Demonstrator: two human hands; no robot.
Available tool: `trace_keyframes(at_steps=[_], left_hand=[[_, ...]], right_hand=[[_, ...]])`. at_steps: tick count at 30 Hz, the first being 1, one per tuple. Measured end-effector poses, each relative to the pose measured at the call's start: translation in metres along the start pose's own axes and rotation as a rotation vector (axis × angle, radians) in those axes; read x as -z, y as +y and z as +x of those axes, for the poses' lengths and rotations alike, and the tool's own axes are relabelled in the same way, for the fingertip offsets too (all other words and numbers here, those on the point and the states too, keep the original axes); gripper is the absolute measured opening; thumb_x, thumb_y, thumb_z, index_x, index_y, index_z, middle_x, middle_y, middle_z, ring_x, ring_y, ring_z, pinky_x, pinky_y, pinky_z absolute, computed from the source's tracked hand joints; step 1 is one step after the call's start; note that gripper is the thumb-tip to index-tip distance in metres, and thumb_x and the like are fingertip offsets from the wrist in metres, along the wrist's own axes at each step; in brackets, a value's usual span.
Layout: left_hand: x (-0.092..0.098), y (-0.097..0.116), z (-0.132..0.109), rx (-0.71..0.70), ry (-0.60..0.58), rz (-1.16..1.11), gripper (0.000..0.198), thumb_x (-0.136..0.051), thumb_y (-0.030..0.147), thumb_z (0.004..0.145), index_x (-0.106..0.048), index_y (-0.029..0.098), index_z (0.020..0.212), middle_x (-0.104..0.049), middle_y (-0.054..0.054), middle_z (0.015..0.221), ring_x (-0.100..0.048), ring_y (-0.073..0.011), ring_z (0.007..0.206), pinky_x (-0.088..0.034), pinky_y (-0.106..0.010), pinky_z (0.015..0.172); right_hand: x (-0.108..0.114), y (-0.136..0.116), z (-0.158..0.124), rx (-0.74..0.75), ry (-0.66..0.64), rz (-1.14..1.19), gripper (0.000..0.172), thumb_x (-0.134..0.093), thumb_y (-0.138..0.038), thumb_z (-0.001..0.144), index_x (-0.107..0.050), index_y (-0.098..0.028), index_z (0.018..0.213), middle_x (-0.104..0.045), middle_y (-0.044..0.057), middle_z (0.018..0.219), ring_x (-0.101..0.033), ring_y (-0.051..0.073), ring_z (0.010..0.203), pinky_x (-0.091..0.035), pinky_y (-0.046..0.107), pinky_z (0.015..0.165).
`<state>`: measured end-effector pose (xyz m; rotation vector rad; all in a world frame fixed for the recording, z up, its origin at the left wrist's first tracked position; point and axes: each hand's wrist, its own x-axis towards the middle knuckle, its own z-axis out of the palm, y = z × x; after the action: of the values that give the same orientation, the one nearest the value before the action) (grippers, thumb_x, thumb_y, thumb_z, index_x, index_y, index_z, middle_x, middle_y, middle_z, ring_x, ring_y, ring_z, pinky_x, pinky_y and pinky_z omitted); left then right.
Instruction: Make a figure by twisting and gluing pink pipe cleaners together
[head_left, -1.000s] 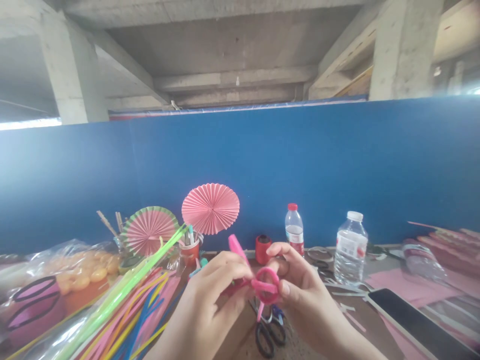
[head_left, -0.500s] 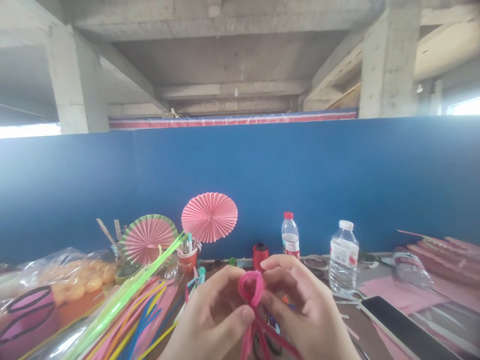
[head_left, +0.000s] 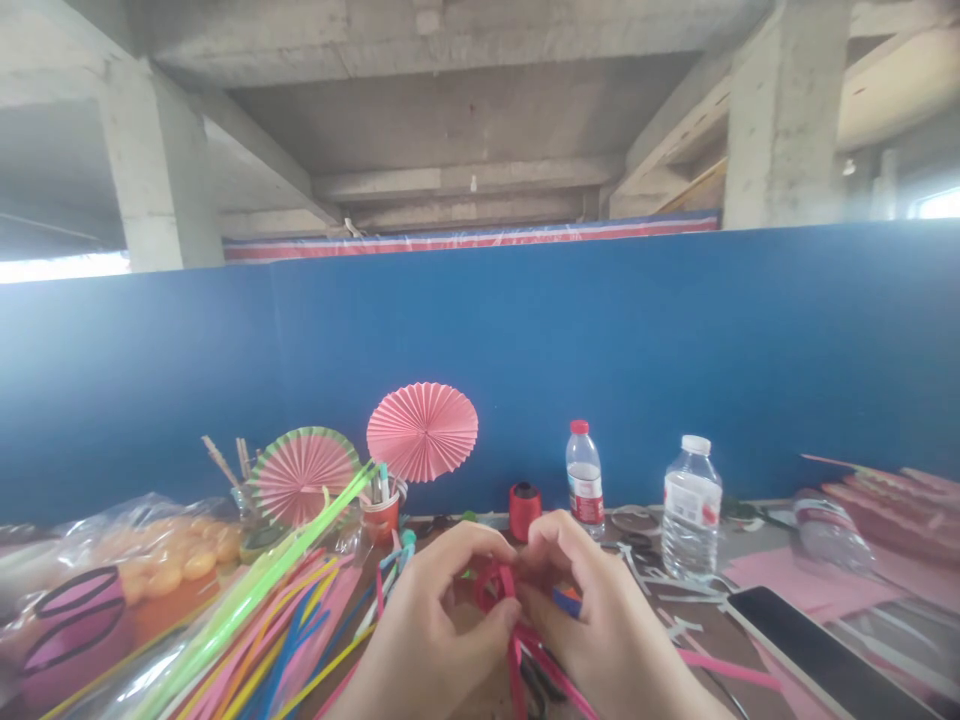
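Observation:
Both my hands meet low in the middle of the head view and pinch a pink pipe cleaner (head_left: pixel 501 590) bent into a small loop. My left hand (head_left: pixel 427 640) grips the loop from the left with thumb and fingers closed. From the right, my right hand (head_left: pixel 600 630) closes its fingers on the same loop. The pipe cleaner's loose ends hang down between my hands toward the bottom edge. A pair of scissors lies on the table under my hands, mostly hidden.
A bundle of coloured pipe cleaners (head_left: pixel 255 620) lies at left beside a plastic bag (head_left: pixel 135 560). Two paper fans (head_left: pixel 421 432), a red cup (head_left: pixel 381 515), a red spool (head_left: pixel 525 510), two water bottles (head_left: pixel 690 508) and a phone (head_left: pixel 817 655) stand along the blue partition (head_left: pixel 525 340). Pink paper (head_left: pixel 802 585) lies at right.
My hands have sunk lower in view. The loop has been squeezed narrower between my fingers, and the ends now hang downward.

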<state>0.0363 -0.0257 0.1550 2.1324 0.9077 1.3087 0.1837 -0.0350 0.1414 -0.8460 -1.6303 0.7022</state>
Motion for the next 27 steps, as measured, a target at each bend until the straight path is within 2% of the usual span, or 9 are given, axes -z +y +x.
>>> trace_keyframes(at_steps=[4, 7, 12, 19, 27], left_hand=[[-0.0036, -0.0040, -0.0005, -0.022, 0.052, 0.056, 0.031, -0.048, 0.001, 0.061, -0.059, 0.019, 0.084, -0.063, -0.002, 0.077, -0.060, -0.0156, 0.072, -0.053, -0.029, 0.069], [-0.0044, -0.0035, 0.0001, -0.021, 0.075, 0.065, 0.030, -0.049, 0.002, 0.062, -0.060, 0.020, 0.084, -0.062, -0.001, 0.073, -0.061, -0.0153, 0.070, -0.053, -0.029, 0.068], [-0.0021, -0.0010, 0.0014, 0.007, 0.013, 0.105, 0.029, -0.049, 0.002, 0.065, -0.059, 0.020, 0.086, -0.063, -0.002, 0.079, -0.062, -0.0155, 0.075, -0.053, -0.028, 0.068], [-0.0025, -0.0018, -0.0002, 0.027, -0.007, 0.037, 0.028, -0.049, 0.002, 0.069, -0.058, 0.021, 0.088, -0.063, -0.001, 0.081, -0.062, -0.0156, 0.080, -0.054, -0.028, 0.072], [-0.0002, 0.0022, 0.0024, 0.084, -0.028, -0.013, 0.029, -0.051, 0.004, 0.072, -0.058, 0.021, 0.094, -0.065, -0.003, 0.096, -0.062, -0.0162, 0.090, -0.053, -0.027, 0.079]], right_hand=[[0.0000, 0.0012, 0.0015, -0.031, -0.031, 0.082, 0.010, -0.055, -0.012, 0.075, -0.050, -0.021, 0.073, -0.060, -0.004, 0.063, -0.057, 0.011, 0.057, -0.044, 0.020, 0.053], [-0.0010, 0.0012, 0.0019, -0.033, -0.006, 0.115, 0.006, -0.056, -0.014, 0.074, -0.056, -0.020, 0.072, -0.062, -0.002, 0.064, -0.060, 0.013, 0.059, -0.046, 0.021, 0.053], [-0.0007, 0.0041, 0.0015, -0.072, 0.037, 0.127, 0.008, -0.057, -0.011, 0.072, -0.059, -0.020, 0.072, -0.062, -0.002, 0.064, -0.059, 0.013, 0.058, -0.046, 0.022, 0.052], [0.0026, 0.0044, 0.0022, -0.129, 0.033, 0.190, 0.008, -0.059, -0.012, 0.073, -0.056, -0.019, 0.073, -0.057, -0.003, 0.064, -0.053, 0.010, 0.058, -0.043, 0.020, 0.052], [0.0013, 0.0086, 0.0025, -0.150, 0.052, 0.242, 0.008, -0.062, -0.017, 0.074, -0.056, -0.020, 0.079, -0.063, 0.000, 0.073, -0.060, 0.014, 0.067, -0.048, 0.023, 0.058]])
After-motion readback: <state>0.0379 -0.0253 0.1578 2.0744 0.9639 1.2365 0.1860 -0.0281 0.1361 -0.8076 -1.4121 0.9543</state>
